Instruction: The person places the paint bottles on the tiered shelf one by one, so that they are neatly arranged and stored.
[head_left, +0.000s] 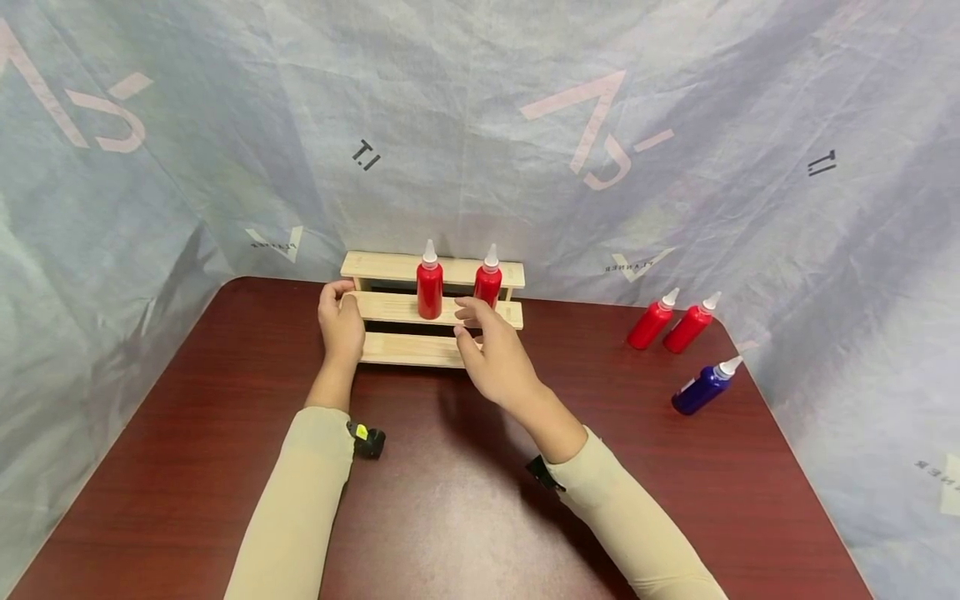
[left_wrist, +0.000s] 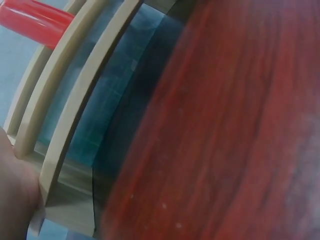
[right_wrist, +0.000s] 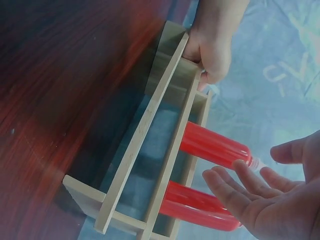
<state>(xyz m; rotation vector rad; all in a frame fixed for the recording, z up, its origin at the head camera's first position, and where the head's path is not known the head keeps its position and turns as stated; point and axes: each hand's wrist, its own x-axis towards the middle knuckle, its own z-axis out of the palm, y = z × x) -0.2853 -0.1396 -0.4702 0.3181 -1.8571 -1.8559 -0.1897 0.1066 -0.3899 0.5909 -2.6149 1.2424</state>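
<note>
A three-tier wooden rack (head_left: pixel 405 348) stands against the back cloth. On its middle tier are two upright red squeeze bottles with white nozzle tips: the left bottle (head_left: pixel 430 290) and the right bottle (head_left: pixel 487 282), partly hidden by a hand. My left hand (head_left: pixel 342 327) grips the rack's left end; the right wrist view shows that hand (right_wrist: pixel 212 55) at the end panel. My right hand (head_left: pixel 497 357) is near the right bottle with fingers spread and nothing held. In its wrist view the fingers (right_wrist: pixel 240 187) overlap the bottle tops, and I cannot tell whether they touch.
On the table's right side stand two more red bottles (head_left: pixel 651 323) (head_left: pixel 688 327) and a dark blue bottle (head_left: pixel 702 389). A grey printed cloth (head_left: pixel 465 100) hangs behind the reddish-brown table (head_left: pixel 442 492) and along its sides.
</note>
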